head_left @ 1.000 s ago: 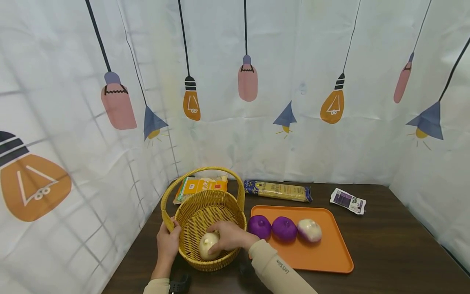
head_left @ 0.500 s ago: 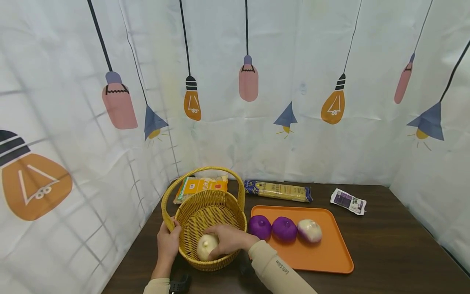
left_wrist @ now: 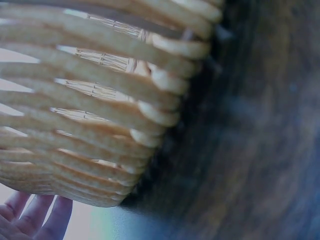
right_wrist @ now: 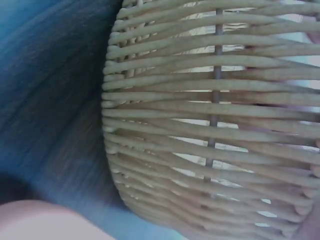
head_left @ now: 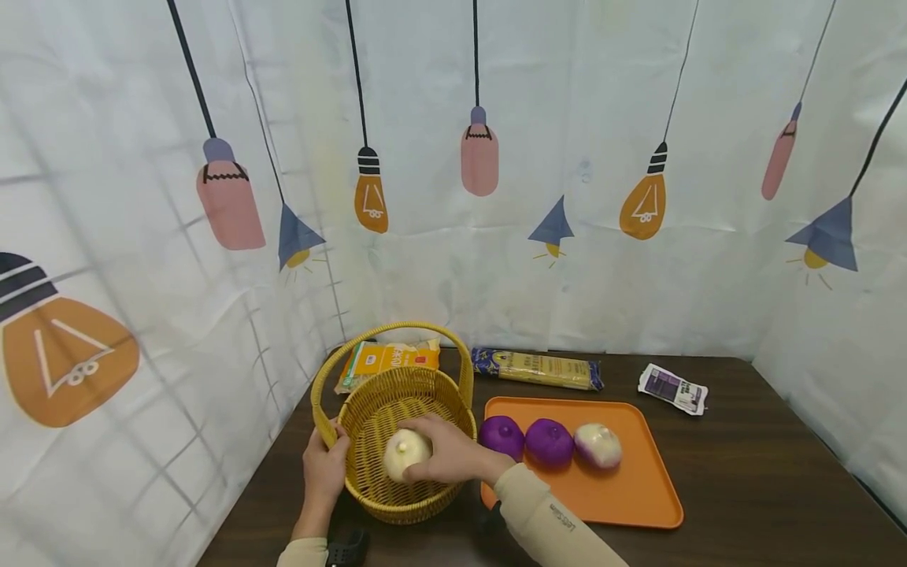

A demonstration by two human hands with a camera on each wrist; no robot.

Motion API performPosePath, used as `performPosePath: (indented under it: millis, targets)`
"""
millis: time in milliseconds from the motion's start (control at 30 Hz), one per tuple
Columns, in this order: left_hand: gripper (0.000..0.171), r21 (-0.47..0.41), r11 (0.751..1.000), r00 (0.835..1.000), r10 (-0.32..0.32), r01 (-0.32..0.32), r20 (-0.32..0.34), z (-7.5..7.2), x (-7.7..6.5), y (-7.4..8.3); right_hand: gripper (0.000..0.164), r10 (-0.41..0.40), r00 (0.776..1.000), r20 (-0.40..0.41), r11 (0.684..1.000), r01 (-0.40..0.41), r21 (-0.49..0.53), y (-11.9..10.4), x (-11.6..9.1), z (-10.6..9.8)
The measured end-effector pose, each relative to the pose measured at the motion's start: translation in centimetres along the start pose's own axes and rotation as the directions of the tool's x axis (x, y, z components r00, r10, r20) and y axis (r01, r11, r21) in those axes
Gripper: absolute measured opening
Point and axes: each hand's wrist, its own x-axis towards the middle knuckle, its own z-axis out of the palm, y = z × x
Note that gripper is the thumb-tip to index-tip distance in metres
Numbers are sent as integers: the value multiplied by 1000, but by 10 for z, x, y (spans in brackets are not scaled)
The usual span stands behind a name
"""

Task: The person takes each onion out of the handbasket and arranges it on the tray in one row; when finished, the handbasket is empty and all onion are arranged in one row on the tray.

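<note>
A round woven yellow basket (head_left: 386, 409) with a tall arched handle stands at the table's left, tilted slightly. My left hand (head_left: 326, 465) grips its left side where the handle meets the rim; in the left wrist view, fingertips (left_wrist: 42, 212) show beyond the wickerwork. Inside the basket opening, my right hand (head_left: 449, 453) holds a round, cream-white, turnip-like vegetable (head_left: 404, 453) with a small nub facing up. Thumb and fingers are around its right side. In the right wrist view the basket's woven wall (right_wrist: 210, 110) fills most of the frame and hides the held vegetable.
An orange tray (head_left: 616, 500) right of the basket bears two purple round vegetables (head_left: 549, 442) and a white-and-purple turnip (head_left: 597, 445). Behind lie an orange-and-yellow packet (head_left: 390, 357) and a long yellow-and-blue packet (head_left: 538, 368). A purple-and-white pouch (head_left: 671, 388) lies back right.
My right hand first shifted the cream-white vegetable slightly left, then drew it up and right within the basket opening. The left hand and basket have stayed in place.
</note>
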Motion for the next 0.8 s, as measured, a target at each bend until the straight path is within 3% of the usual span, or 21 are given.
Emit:
performPosePath:
  millis: [233, 500, 800]
  targets:
    - [7, 5, 1000, 1000, -5, 4, 2, -1, 0, 3, 69, -11, 995, -101, 998, 16, 55, 0, -13, -9]
    - [9, 11, 1000, 1000, 5, -5, 14, -1, 1, 4, 64, 10, 970, -244, 989, 25, 143, 8, -34, -22]
    - [10, 16, 1000, 999, -13, 12, 34, -3, -1, 4, 65, 10, 955, -296, 976, 55, 210, 10, -53, -30]
